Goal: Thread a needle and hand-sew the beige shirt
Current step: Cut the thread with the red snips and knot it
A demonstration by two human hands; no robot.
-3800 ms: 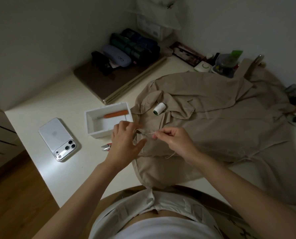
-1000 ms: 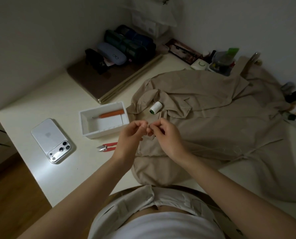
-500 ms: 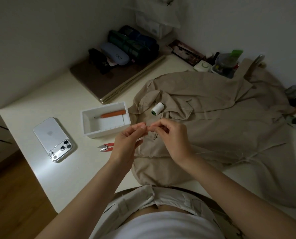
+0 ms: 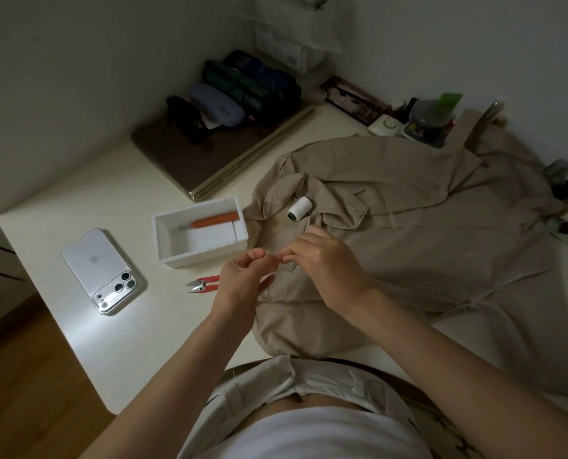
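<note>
Left grip (image 4: 242, 276) and right grip (image 4: 325, 260) both pinched, raised close together

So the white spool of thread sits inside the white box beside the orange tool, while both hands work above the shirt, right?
Not quite. The head view shows the spool of thread lying on the beige shirt, outside the white box that holds the orange tool. The left hand and right hand do work above the shirt, pinching something thin, likely the needle.

Head-worn wide view, steeply down over table (image 4: 110, 193)
</note>
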